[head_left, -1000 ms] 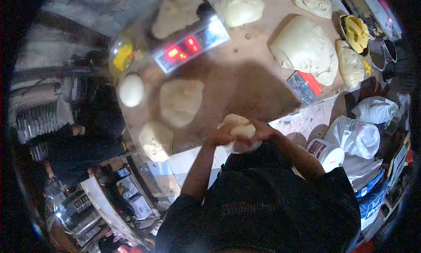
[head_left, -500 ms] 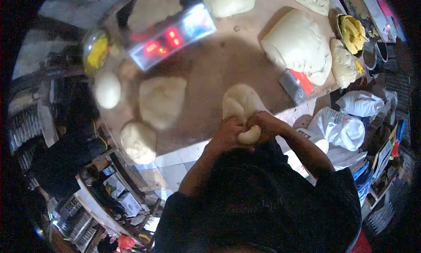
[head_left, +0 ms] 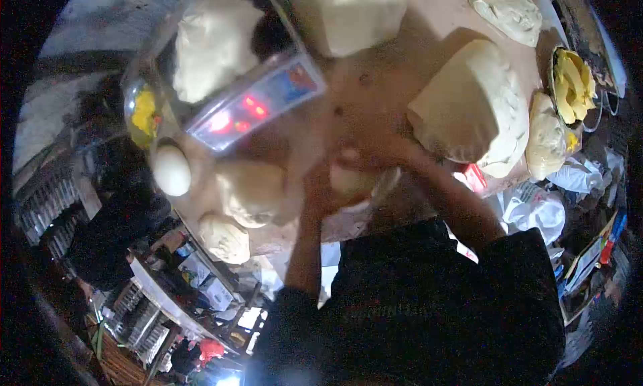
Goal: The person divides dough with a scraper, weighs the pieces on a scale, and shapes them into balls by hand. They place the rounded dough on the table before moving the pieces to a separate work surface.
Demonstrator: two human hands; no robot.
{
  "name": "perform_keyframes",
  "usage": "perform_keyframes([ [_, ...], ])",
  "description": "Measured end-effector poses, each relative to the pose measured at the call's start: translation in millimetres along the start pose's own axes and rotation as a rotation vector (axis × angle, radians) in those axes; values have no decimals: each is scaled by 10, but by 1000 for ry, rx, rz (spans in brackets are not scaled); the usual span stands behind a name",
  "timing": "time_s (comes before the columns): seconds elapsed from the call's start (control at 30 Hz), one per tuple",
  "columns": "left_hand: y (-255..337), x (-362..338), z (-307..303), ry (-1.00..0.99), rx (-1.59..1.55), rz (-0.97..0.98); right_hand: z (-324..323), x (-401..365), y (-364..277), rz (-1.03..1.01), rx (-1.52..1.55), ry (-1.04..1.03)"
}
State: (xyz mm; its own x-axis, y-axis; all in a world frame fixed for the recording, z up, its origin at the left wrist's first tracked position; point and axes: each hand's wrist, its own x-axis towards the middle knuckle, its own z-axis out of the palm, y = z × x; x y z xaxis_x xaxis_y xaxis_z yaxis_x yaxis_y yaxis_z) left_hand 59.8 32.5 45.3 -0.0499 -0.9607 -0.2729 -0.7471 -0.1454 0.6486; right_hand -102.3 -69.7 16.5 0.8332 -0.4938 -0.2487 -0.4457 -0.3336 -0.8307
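Both hands are stretched out over the table, smeared by motion. My left hand [head_left: 313, 168] is by the left side of a dough piece [head_left: 358, 185], which lies near the table's front edge, partly hidden by my arms. My right hand [head_left: 380, 148] reaches across just beyond that piece. A small pale spot shows between the hands, too blurred to name. Fingers of both hands cannot be made out. Ahead and left is a digital scale [head_left: 258, 105] with red lit digits, a large dough piece [head_left: 213, 48] on top. Left of my left hand sits another dough piece [head_left: 251, 195].
A big dough mass [head_left: 475, 108] lies to the right, near a bowl of yellow fat [head_left: 573, 85]. More dough [head_left: 351, 18] is at the back. A smooth white dough ball [head_left: 171, 170] and a dough lump [head_left: 224, 239] line the left edge. White bags [head_left: 532, 212] stand lower right.
Both hands have moved forward from the table's front edge, where they were squeezing a small ball from the dough. The view has shifted, and the dough on the scale shows more.
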Motion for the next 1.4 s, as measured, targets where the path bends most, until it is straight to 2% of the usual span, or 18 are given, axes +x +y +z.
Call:
perform_keyframes([
  [0.07,27,-396,138,106,-232,58,322,-22,-105,-46,17,-69],
  [0.2,-119,-290,-141,-109,-170,-100,221,129,-21,-113,39,69],
  [0.3,-324,39,-460,31,424,402,-292,-218,-344,327,318,346],
  [0.37,-289,311,-503,-21,140,413,216,-377,-525,455,1463,1260],
  [0.43,-156,456,-402,-99,-141,413,597,-409,-733,312,1254,1271],
  [0.5,31,527,-178,-160,66,279,805,-422,-704,175,1059,1262],
  [0.57,82,511,-197,-208,48,136,689,-411,-278,364,652,782],
  [0.67,-107,125,-280,-161,-242,74,860,-249,20,363,1152,328],
  [0.77,-511,-596,-70,-48,-487,54,1021,-562,-328,217,491,355],
  [0.8,-481,-865,-70,-119,-507,-85,1018,-647,-617,445,581,215],
  [0.97,-291,-1351,-100,193,-273,30,1175,-648,-977,193,259,254],
  [1.03,-126,-1210,-327,337,-94,149,1012,-358,-742,-46,-213,642],
  [1.07,-33,-1177,-497,328,-87,171,842,-339,-947,-65,-244,631],
  [1.1,10,-1112,-622,317,-79,184,706,-312,-1154,85,158,434],
  [1.13,-860,-580,55,500,336,361,652,-278,-1312,249,560,216],
  [1.23,-177,-1179,-419,319,-314,324,957,35,-692,116,161,36],
  [1.27,-185,-1377,-297,323,-325,297,1209,29,-303,-148,155,111],
  [1.4,-242,-1893,-81,266,-307,-33,1838,103,-13,-208,-287,108],
])
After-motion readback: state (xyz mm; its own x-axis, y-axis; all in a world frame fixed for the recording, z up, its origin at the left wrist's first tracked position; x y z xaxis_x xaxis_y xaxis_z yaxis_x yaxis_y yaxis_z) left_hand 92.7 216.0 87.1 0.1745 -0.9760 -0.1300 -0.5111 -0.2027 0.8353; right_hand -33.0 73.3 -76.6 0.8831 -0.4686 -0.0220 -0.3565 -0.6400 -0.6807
